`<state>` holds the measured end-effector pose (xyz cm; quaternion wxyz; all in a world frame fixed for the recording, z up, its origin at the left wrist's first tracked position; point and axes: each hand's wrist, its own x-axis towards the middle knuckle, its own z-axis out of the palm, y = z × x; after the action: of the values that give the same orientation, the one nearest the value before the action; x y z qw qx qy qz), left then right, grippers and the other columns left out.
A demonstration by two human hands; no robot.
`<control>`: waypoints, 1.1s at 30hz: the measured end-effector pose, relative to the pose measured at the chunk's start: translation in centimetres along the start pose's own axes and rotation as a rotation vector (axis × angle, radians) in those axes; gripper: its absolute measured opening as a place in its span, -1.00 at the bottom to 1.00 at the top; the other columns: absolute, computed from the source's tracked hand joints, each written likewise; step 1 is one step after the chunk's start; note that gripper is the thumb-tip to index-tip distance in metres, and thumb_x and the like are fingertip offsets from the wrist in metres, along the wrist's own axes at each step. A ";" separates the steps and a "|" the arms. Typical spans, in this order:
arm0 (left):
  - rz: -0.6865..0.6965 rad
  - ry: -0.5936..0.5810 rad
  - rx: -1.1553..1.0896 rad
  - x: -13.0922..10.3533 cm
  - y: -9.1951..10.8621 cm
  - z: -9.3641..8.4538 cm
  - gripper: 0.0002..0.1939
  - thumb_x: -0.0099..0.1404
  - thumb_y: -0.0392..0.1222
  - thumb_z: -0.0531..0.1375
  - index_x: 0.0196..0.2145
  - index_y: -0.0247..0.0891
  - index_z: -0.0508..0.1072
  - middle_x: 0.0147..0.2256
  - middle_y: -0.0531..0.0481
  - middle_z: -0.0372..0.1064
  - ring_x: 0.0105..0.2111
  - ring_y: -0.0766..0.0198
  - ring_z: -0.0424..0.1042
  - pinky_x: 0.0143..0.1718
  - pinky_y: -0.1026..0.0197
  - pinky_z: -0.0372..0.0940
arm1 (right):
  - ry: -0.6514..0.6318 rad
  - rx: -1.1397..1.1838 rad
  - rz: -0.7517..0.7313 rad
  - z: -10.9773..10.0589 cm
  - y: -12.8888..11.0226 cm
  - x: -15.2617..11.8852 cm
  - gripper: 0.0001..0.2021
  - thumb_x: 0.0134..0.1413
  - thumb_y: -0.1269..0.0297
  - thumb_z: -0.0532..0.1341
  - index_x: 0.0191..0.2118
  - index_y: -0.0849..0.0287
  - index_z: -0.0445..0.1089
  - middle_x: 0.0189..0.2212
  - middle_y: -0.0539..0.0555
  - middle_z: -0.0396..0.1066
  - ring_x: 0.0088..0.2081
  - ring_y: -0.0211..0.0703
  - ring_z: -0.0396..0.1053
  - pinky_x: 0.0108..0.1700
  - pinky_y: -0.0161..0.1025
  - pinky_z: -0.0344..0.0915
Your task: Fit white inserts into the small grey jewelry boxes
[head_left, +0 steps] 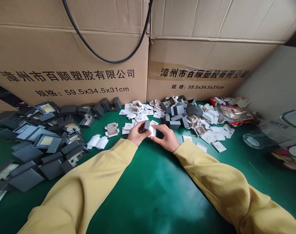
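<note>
Over the middle of the green table, my left hand (136,134) grips a small dark grey box (145,125), its thumb across the near side. A folded white card piece (153,131) sits against the box's right side. My right hand (167,137) has its thumb and forefinger curved around that white piece, pinching it. How far the card goes into the box is hidden by the fingers. Behind both hands lie loose white card pieces (138,110), and a folded card tray (112,129) rests to the left.
Many dark grey boxes (50,143), several open, spread over the left. More grey boxes (177,112) and white cards (212,133) lie back right. A clear plastic cup (253,138) lies near red packets (235,113). Large cartons (89,48) stand behind, with a black cable (109,61) hanging down.
</note>
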<state>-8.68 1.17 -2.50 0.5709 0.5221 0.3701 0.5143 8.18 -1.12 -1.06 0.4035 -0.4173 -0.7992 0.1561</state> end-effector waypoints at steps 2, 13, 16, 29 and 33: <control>0.002 0.000 0.011 0.0 0.0 0.0 -0.25 -0.19 0.03 0.35 -0.06 -0.36 0.30 -0.10 -0.20 0.33 -0.05 0.02 0.29 0.01 0.04 0.15 | 0.009 -0.050 0.003 0.1 -0.1 0.0 -0.63 -0.06 0.19 0.23 -0.07 0.09 0.30 -0.20 0.06 0.41 -0.16 -0.10 0.30 -0.10 -0.14 0.29; -0.012 0.012 0.012 0.3 -0.1 -0.1 -0.27 -0.20 0.01 0.36 -0.06 -0.34 0.34 -0.11 -0.17 0.35 -0.07 0.04 0.30 0.01 0.06 0.15 | -0.013 -0.144 -0.019 0.2 0.6 -0.2 -0.68 -0.05 0.09 0.22 -0.15 0.10 0.33 -0.27 0.10 0.41 -0.18 -0.05 0.29 -0.14 -0.12 0.28; -0.032 0.018 -0.010 0.5 -0.6 -0.4 -0.25 -0.22 0.01 0.37 -0.06 -0.33 0.34 -0.13 -0.18 0.36 -0.09 0.04 0.31 -0.03 0.07 0.18 | -0.019 -0.194 -0.032 0.2 0.7 -0.2 -0.66 -0.04 0.05 0.20 -0.15 0.10 0.34 -0.29 0.12 0.41 -0.19 -0.03 0.29 -0.16 -0.09 0.27; -0.071 -0.012 -0.114 0.6 -0.4 -0.3 -0.24 -0.22 0.02 0.37 -0.06 -0.35 0.33 -0.12 -0.19 0.35 -0.10 0.05 0.32 -0.08 0.09 0.21 | -0.060 -0.198 -0.125 -0.1 0.5 -0.1 -0.76 0.05 0.07 0.14 -0.22 0.06 0.40 -0.23 0.07 0.40 -0.24 -0.10 0.22 -0.19 -0.13 0.21; -0.069 -0.032 -0.127 0.3 -0.1 -0.1 -0.27 -0.19 0.00 0.37 -0.06 -0.34 0.33 -0.10 -0.20 0.34 -0.08 0.04 0.31 -0.08 0.09 0.21 | -0.087 -0.234 -0.130 0.0 0.7 -0.1 -0.78 0.06 0.10 0.13 -0.23 0.04 0.42 -0.23 0.08 0.37 -0.23 -0.10 0.19 -0.18 -0.12 0.19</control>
<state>-8.70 1.52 -2.62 0.6261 0.4798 0.3452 0.5086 8.61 -0.77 -1.57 0.3261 -0.4015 -0.8542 0.0531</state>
